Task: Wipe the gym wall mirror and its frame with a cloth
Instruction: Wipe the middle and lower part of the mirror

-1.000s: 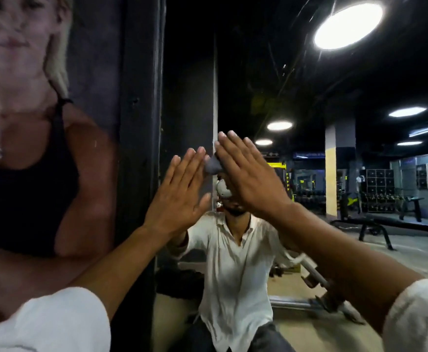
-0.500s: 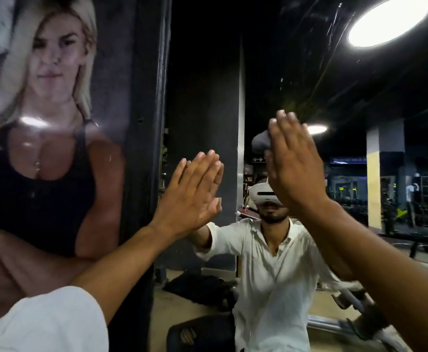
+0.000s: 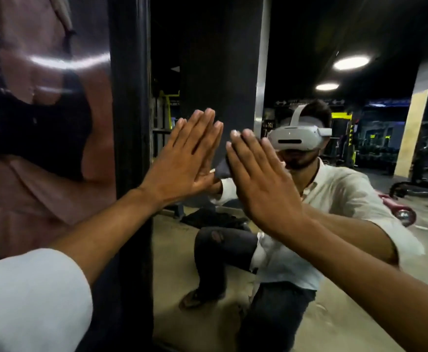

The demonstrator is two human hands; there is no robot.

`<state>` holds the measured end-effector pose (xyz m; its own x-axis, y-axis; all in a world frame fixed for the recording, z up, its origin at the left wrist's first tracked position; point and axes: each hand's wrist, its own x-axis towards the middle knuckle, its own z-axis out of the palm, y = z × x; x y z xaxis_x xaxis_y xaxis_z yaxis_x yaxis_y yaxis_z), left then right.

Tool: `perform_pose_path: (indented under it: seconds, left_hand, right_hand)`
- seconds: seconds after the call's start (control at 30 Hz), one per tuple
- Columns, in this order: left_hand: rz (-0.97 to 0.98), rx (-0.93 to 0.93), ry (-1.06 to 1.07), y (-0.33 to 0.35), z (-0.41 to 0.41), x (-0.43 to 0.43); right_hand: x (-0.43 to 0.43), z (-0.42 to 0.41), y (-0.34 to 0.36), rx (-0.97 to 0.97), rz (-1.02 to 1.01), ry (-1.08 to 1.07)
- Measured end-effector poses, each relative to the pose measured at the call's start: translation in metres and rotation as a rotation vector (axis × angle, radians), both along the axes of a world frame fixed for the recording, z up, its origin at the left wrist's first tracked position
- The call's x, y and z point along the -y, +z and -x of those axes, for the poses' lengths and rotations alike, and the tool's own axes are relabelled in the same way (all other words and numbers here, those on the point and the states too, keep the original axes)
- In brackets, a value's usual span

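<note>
Against the mirror (image 3: 218, 59), near its left edge by the black frame (image 3: 131, 123), the right hand (image 3: 261, 181) presses a grey cloth (image 3: 221, 168) with straight fingers. Just beside it, the left hand (image 3: 185, 161) rests flat and holds nothing.

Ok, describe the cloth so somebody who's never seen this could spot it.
Find the wall mirror beside its black frame. The left hand and right hand lie flat on the glass. The cloth is the small grey patch peeking out between them, pinned under the right hand.
</note>
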<state>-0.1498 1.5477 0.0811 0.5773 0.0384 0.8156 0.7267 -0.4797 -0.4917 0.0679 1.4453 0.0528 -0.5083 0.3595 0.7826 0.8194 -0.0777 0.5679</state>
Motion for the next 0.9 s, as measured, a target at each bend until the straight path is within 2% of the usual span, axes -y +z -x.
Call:
perform_pose_path:
  seconds: [0.2, 0.3, 0.37, 0.43, 0.5, 0.57, 0.6, 0.7, 0.73, 0.77, 0.87, 0.9]
  left_hand:
    - [0.002, -0.005, 0.052, -0.021, 0.003, 0.006]
    - [0.009, -0.007, 0.068, -0.020, 0.001, 0.007]
    - [0.006, -0.009, 0.078, -0.021, 0.002, 0.007]
    - [0.002, 0.005, 0.066, -0.022, 0.001, 0.006]
    - [0.005, 0.021, 0.035, -0.023, -0.001, 0.006]
    - [-0.003, 0.032, 0.029, -0.024, -0.003, 0.004]
    - [-0.011, 0.051, 0.018, -0.022, -0.003, 0.003]
    - [-0.059, 0.134, -0.118, -0.002, -0.008, 0.003]
    - [-0.091, 0.141, -0.158, 0.010, -0.014, 0.002]
    - [-0.127, 0.129, -0.184, 0.023, -0.021, 0.002]
    - [-0.178, 0.099, -0.212, 0.055, -0.049, 0.000]
    - [-0.166, 0.111, -0.225, 0.058, -0.055, -0.002]
  right_hand:
    - [-0.005, 0.009, -0.080, 0.009, 0.102, 0.059]
    - [-0.003, 0.006, -0.137, 0.219, 0.176, 0.116]
    - [-0.001, 0.001, -0.161, 0.252, 0.255, 0.146]
    - [0.004, -0.004, -0.151, 0.259, 0.250, 0.093]
    - [0.008, -0.013, -0.124, 0.144, 0.134, 0.037]
    - [0.018, -0.016, -0.100, -0.115, 0.012, 0.038]
    - [0.022, -0.014, -0.096, -0.137, 0.002, 0.038]
    - [0.035, -0.019, -0.080, 0.066, 0.165, 0.003]
    - [0.038, -0.026, -0.064, 0.069, 0.142, 0.006]
    - [0.037, -0.032, -0.043, -0.014, 0.060, 0.019]
    - [0.040, -0.032, 0.014, -0.471, -0.237, 0.086]
    - [0.035, -0.024, 0.022, -0.518, -0.285, 0.086]
